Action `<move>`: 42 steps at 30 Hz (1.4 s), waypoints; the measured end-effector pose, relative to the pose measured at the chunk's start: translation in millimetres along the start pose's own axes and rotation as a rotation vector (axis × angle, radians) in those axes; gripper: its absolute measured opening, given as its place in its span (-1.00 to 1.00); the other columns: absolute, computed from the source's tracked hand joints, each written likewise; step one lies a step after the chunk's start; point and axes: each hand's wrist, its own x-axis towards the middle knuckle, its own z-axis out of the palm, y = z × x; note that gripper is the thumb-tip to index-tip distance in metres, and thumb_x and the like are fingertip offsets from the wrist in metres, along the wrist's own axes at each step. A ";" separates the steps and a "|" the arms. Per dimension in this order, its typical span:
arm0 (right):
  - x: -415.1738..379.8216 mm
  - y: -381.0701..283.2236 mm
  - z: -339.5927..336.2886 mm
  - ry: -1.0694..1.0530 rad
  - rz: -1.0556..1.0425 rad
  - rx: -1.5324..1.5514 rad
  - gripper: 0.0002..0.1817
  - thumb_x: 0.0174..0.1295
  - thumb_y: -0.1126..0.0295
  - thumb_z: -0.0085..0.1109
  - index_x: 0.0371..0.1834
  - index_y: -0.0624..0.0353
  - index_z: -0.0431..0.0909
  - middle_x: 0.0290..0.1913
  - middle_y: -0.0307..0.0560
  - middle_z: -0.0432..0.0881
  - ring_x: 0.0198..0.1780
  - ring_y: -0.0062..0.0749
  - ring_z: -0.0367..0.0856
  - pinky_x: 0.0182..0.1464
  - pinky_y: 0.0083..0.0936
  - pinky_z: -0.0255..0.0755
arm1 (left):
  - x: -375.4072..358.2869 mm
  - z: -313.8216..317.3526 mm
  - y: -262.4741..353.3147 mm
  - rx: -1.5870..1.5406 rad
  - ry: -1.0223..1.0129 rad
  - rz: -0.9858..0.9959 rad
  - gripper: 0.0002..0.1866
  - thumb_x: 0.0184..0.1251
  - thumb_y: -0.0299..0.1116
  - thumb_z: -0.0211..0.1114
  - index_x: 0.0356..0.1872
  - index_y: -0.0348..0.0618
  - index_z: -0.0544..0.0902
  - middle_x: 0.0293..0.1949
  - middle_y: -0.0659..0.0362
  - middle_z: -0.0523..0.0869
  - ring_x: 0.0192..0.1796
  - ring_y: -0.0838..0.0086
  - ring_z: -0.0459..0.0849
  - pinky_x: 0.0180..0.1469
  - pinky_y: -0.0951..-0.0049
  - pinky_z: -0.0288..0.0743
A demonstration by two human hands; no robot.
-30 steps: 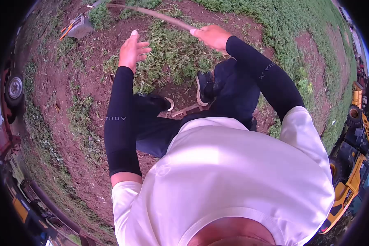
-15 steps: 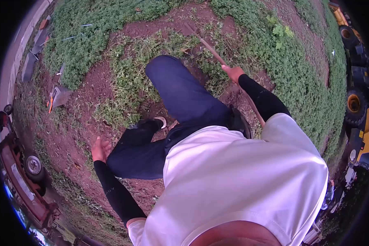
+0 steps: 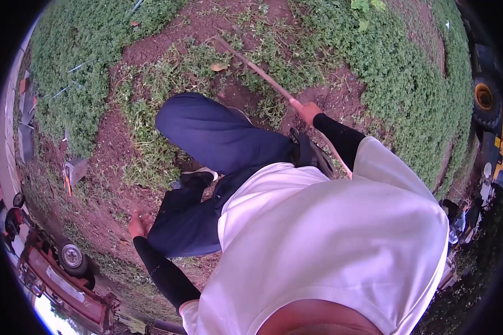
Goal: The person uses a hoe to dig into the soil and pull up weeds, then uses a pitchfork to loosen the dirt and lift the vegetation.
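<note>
Right hand (image 3: 306,111) clamped round stick (image 3: 271,81), slanting across soil (image 3: 341,92). Left hand (image 3: 138,224) loosely open beside leg (image 3: 179,231), nothing seen in it; dropped back from the front since a second ago, leaving the stick one-handed. Grey block (image 3: 78,169) near weeds' (image 3: 92,117) lower edge; container or not, cannot tell.

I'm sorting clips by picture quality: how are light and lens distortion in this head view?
Head view: strong fisheye distortion, black corners, the red vehicle tilted at lower left; daylight, with a washed-out patch beside it; right hand and stick fairly clear.
</note>
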 end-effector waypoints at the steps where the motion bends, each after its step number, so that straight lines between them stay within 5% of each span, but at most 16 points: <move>1: -49.0 24.9 -13.8 0.057 -0.005 -0.052 0.08 0.22 -0.59 -0.33 -0.46 0.39 0.71 -0.45 0.34 0.67 -0.24 0.24 0.69 -0.06 -0.05 0.50 | -5.5 1.5 7.4 0.035 0.001 0.004 -0.28 0.43 0.22 0.12 0.35 -0.19 0.45 -0.05 0.04 0.73 -0.17 0.32 0.73 -0.15 0.33 0.62; 3: -109.6 106.4 -14.6 -0.037 0.219 -0.092 0.05 0.25 -0.56 -0.31 -0.49 0.39 0.69 -0.45 0.36 0.66 -0.24 0.24 0.70 -0.05 -0.06 0.51 | -2.5 19.7 27.1 0.049 0.030 0.029 -0.31 0.43 0.17 0.15 0.31 -0.22 0.47 -0.11 0.02 0.73 -0.24 0.33 0.73 -0.26 0.34 0.63; 5: -158.4 174.1 -1.5 0.082 0.223 -0.073 -0.08 0.23 -0.48 -0.01 -0.65 0.36 0.57 -0.67 0.07 0.53 -0.60 -0.23 0.57 -0.43 -0.18 0.46 | 6.7 28.3 38.3 0.075 0.046 0.057 -0.34 0.43 0.13 0.17 0.26 -0.26 0.48 -0.16 0.01 0.74 -0.32 0.34 0.74 -0.36 0.35 0.65; 9: -143.7 177.1 38.0 -0.043 0.475 0.446 -0.41 0.19 -0.27 0.29 -0.45 0.12 0.56 -0.66 -0.25 0.43 -0.67 -0.49 0.44 -0.62 -0.45 0.35 | 37.2 36.0 66.2 0.063 0.060 0.076 -0.42 0.42 0.07 0.19 0.15 -0.30 0.55 -0.16 -0.03 0.74 -0.29 0.25 0.77 -0.31 0.31 0.70; 10: -95.0 217.1 73.4 -0.035 0.348 0.390 -0.29 0.19 -0.39 0.17 -0.48 0.18 0.61 -0.65 -0.14 0.50 -0.62 -0.37 0.52 -0.51 -0.32 0.44 | 40.7 40.4 77.4 0.051 0.095 0.125 -0.41 0.42 0.06 0.19 0.13 -0.33 0.56 -0.16 -0.05 0.74 -0.31 0.24 0.77 -0.32 0.31 0.69; 12: -99.8 119.4 44.7 0.183 0.306 0.016 -0.14 0.22 -0.48 -0.02 -0.48 0.26 0.67 -0.57 0.04 0.62 -0.50 -0.12 0.63 -0.33 -0.18 0.52 | 28.1 46.6 96.7 0.077 0.166 0.251 -0.42 0.44 0.04 0.20 0.10 -0.40 0.54 -0.17 -0.09 0.74 -0.36 0.24 0.76 -0.39 0.35 0.66; 14: -96.6 85.0 33.7 0.156 0.222 0.024 -0.04 0.23 -0.53 -0.17 -0.45 0.31 0.71 -0.47 0.22 0.67 -0.32 0.12 0.69 -0.12 -0.10 0.51 | 21.9 57.9 112.8 0.087 0.138 0.323 -0.44 0.46 0.01 0.19 0.09 -0.40 0.55 -0.18 -0.09 0.74 -0.36 0.27 0.76 -0.41 0.38 0.64; 17: -73.7 51.0 8.1 0.241 0.167 0.228 -0.04 0.24 -0.52 -0.18 -0.41 0.35 0.70 -0.43 0.29 0.67 -0.23 0.21 0.69 -0.08 -0.06 0.49 | 5.8 77.5 128.1 0.122 0.158 0.398 -0.50 0.50 -0.06 0.17 0.08 -0.39 0.55 -0.22 -0.07 0.75 -0.38 0.33 0.76 -0.44 0.45 0.61; 23: 48.3 -1.4 -64.4 0.477 0.197 0.171 -0.05 0.30 -0.47 -0.23 -0.31 0.39 0.69 -0.26 0.40 0.69 -0.06 0.30 0.66 0.01 0.02 0.47 | 15.1 57.1 104.5 0.086 0.184 0.390 -0.51 0.48 -0.07 0.19 0.04 -0.42 0.56 -0.29 -0.02 0.75 -0.43 0.34 0.74 -0.43 0.45 0.63; 31: -87.4 122.4 52.0 0.189 0.282 -0.074 0.01 0.34 -0.48 -0.38 -0.31 0.38 0.72 -0.29 0.46 0.66 -0.07 0.32 0.67 0.03 0.04 0.50 | 15.9 55.8 105.3 0.052 0.120 0.331 -0.44 0.46 0.00 0.21 0.15 -0.36 0.53 -0.20 -0.06 0.75 -0.34 0.31 0.77 -0.36 0.41 0.65; 36: -192.6 156.2 65.4 0.098 0.366 -0.038 -0.02 0.31 -0.51 -0.37 -0.28 0.27 0.73 -0.23 0.38 0.69 -0.07 0.28 0.67 0.03 0.03 0.48 | 25.7 54.5 112.0 0.109 0.065 0.293 -0.42 0.45 0.03 0.20 0.20 -0.32 0.53 -0.14 -0.05 0.75 -0.29 0.30 0.78 -0.31 0.40 0.66; 38: -196.4 155.4 56.8 0.189 0.375 0.002 -0.05 0.32 -0.48 -0.27 -0.38 0.32 0.71 -0.41 0.37 0.65 -0.21 0.30 0.67 -0.09 0.00 0.48 | 20.9 61.1 115.2 0.117 0.079 0.277 -0.43 0.45 0.02 0.20 0.20 -0.31 0.54 -0.14 -0.05 0.75 -0.29 0.31 0.78 -0.32 0.42 0.66; 42: -131.7 133.7 24.7 0.343 0.340 0.098 -0.04 0.31 -0.49 -0.31 -0.38 0.32 0.70 -0.39 0.38 0.65 -0.19 0.32 0.66 -0.05 0.01 0.47 | 15.8 66.3 120.7 0.129 0.097 0.297 -0.44 0.44 0.02 0.20 0.18 -0.30 0.55 -0.17 -0.03 0.76 -0.33 0.33 0.77 -0.37 0.44 0.64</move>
